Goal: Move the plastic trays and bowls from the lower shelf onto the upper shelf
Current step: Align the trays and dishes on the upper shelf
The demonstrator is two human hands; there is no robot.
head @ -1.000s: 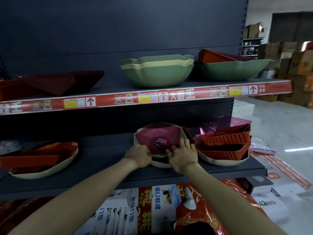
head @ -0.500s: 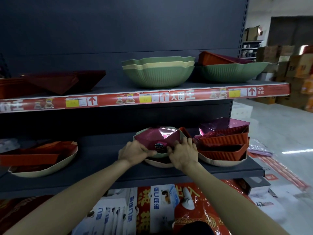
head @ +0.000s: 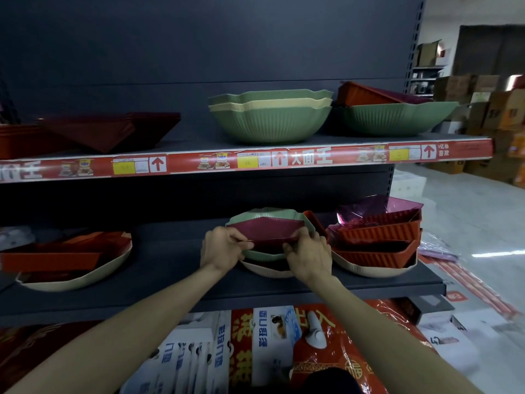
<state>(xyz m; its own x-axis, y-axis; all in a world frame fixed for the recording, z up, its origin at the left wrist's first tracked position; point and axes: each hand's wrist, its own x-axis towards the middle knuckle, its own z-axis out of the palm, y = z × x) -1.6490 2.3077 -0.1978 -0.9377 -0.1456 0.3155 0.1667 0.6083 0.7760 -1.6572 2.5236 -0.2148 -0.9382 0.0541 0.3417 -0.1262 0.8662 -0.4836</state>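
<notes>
Left hand (head: 223, 248) and right hand (head: 310, 255) each pinch the near rim of a maroon faceted plastic tray (head: 267, 229). Tray lies in a green scalloped plastic bowl (head: 279, 215), dark lower shelf (head: 170, 260).

The maroon tray (head: 267, 229), a second ago leaning steeply with its round sticker in view, has been tipped to near level and the sticker turned out of sight. Its near edge is now pinched by the left hand (head: 220, 248) and right hand (head: 309, 255).

bg: dark back panel (head: 199, 52) | floor (head: 468, 217) pale grey (glare strip) | R: cardboard boxes (head: 500, 109), prob. stacked
</notes>
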